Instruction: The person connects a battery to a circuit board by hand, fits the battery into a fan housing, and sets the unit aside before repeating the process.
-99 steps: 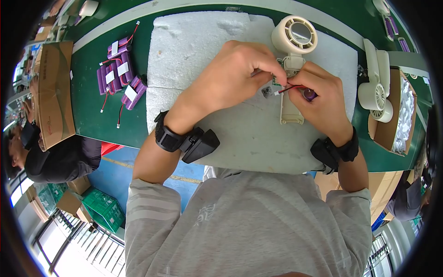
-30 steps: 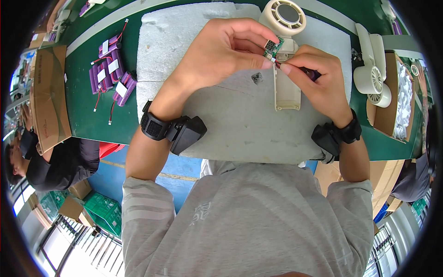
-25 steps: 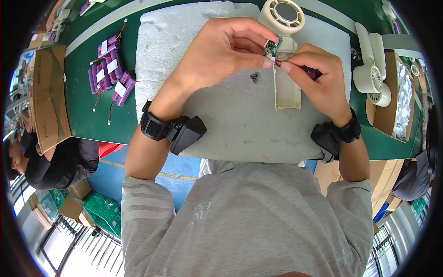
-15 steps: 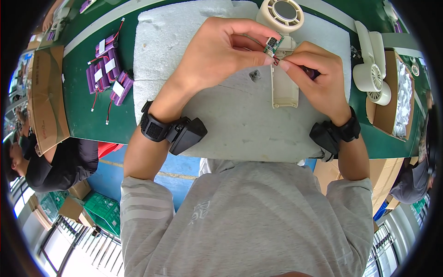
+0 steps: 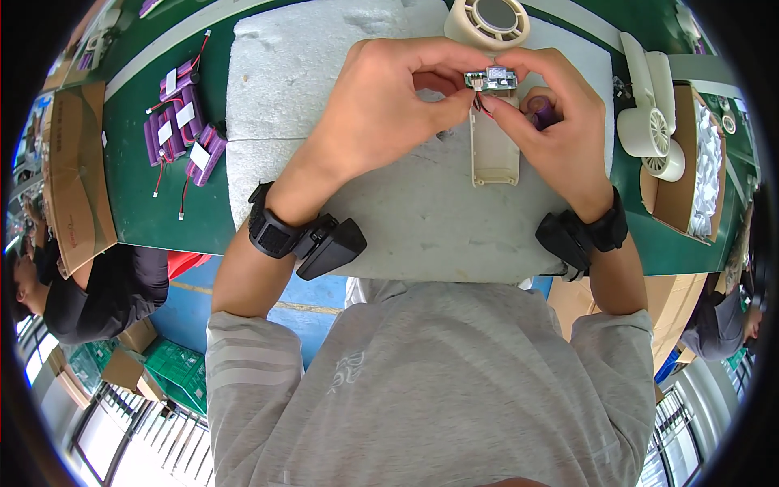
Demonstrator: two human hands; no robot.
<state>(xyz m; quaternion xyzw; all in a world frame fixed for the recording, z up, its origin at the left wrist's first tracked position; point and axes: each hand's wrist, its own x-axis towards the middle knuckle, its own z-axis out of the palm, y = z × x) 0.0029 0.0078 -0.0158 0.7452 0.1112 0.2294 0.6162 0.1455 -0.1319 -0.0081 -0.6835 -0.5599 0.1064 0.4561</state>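
The small circuit board [image 5: 492, 79] is held up between both hands, over the upper part of the grey-white foam pad [image 5: 398, 235]. Directions run from this board. The left hand [image 5: 398, 114], between eight and nine o'clock, pinches the board's left end between thumb and forefinger, its other fingers bent behind. The right hand [image 5: 560, 122], at four o'clock, has its forefinger at the board's upper edge and its thumb below, close to the thin red and black wires [image 5: 484, 108]; whether that thumb presses on them I cannot tell. Its other fingers curl around a purple battery [image 5: 541, 112], mostly hidden in the palm.

At twelve o'clock lies the round cream fan head [image 5: 489, 23], and at six o'clock the open cream handle [image 5: 495, 156] rests on the pad; the hands hide the stretch between them. Out at nine o'clock, a cluster of purple batteries [image 5: 195, 118] with white labels and wires lies on the green table [image 5: 130, 203], with a brown carton [image 5: 77, 174] farther out. Between three and four o'clock sit cream fans [image 5: 645, 130], and at four o'clock an open box [image 5: 669, 191] holds crumpled white pieces [image 5: 707, 174].
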